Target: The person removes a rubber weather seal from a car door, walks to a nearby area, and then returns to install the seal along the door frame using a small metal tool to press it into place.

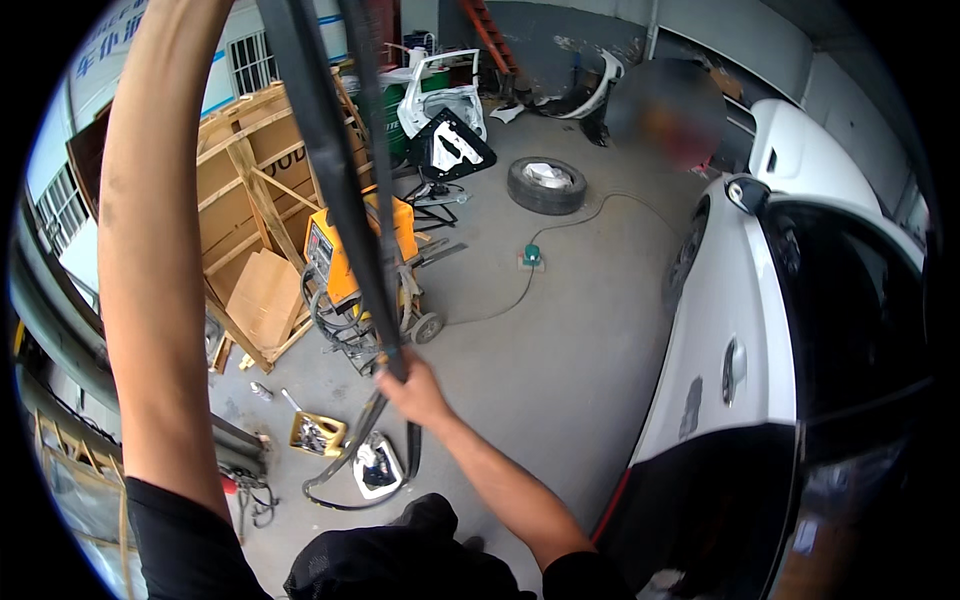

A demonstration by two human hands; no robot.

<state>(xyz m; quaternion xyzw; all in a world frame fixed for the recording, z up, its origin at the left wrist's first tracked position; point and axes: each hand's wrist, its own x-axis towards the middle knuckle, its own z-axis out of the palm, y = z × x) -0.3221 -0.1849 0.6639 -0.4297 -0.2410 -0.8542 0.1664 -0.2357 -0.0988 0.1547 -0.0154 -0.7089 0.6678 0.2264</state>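
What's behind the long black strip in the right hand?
Behind the black strip, an orange machine shows on both sides, with a wooden crate to its left. The part of the machine directly behind cannot be seen.

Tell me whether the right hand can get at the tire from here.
Probably not: the right hand is closed around the long black strip, and the tire lies farther off on the floor, seemingly beyond arm's reach.

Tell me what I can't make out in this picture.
In the head view:
Left hand: cut off by the top edge.
Black strip: upper end cut off there too.
Car: inside hidden by its dark window.
Pieces in yellow tray: too small.
Far patch: blurred.
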